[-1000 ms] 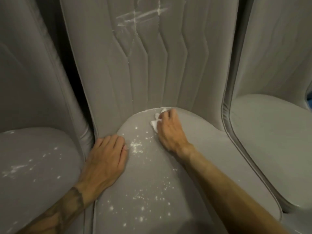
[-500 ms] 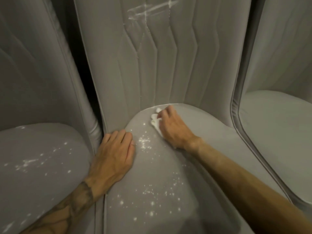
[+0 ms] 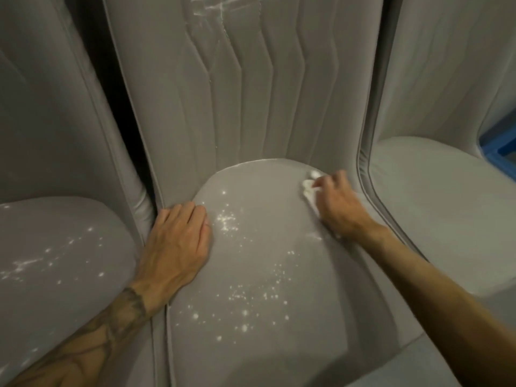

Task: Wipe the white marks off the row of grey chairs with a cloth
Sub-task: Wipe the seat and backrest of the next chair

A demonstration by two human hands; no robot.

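Three grey chairs stand side by side. The middle chair's seat [image 3: 259,261] carries scattered white specks [image 3: 245,297], and white streaks [image 3: 212,9] cross the top of its backrest. My right hand [image 3: 339,208] presses a small white cloth [image 3: 308,188] onto the back right part of that seat, by the backrest. My left hand [image 3: 178,241] lies flat, fingers together, on the seat's left edge and holds nothing. The left chair's seat [image 3: 55,261] also shows white marks [image 3: 28,263]. The right chair's seat [image 3: 435,213] looks unmarked.
A dark gap [image 3: 122,113] runs between the left and middle backrests. Something blue [image 3: 499,146] shows at the right edge behind the right chair.
My right hand has slid the cloth along the back of the seat from near its centre to the right side. The view has shifted, and my left hand stays on the seat's edge.
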